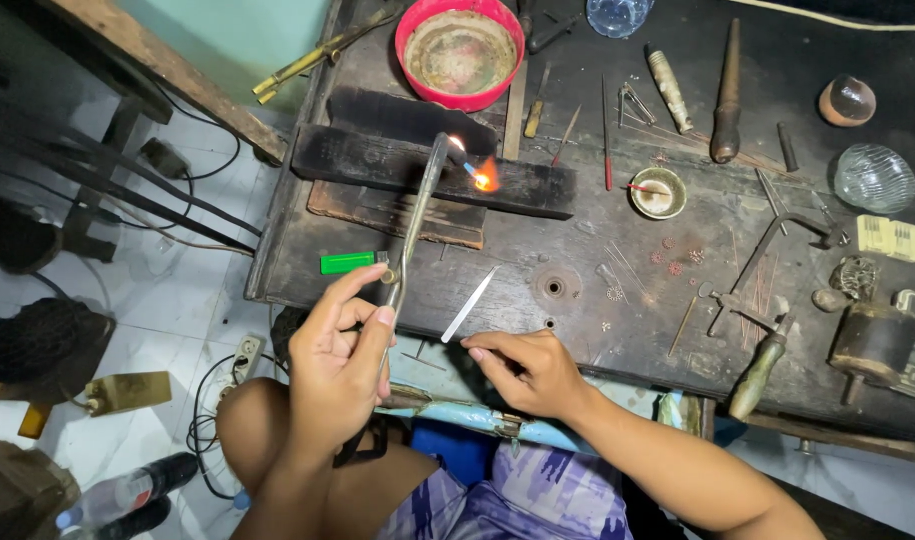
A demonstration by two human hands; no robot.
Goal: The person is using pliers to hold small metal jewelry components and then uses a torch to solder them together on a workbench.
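Note:
My left hand grips a slim metal blowtorch that rises toward a charred black block. A small blue and orange flame burns at its bent tip, playing on the block's top. My right hand holds metal tweezers by their near end, the points aimed up and right toward the flame but well short of it. A green lighter lies on the bench just left of the torch.
A red bowl stands behind the block. The dark workbench carries a small white dish, wooden-handled tools, small wire ornaments and glass domes. Cables and bottles lie on the tiled floor at left.

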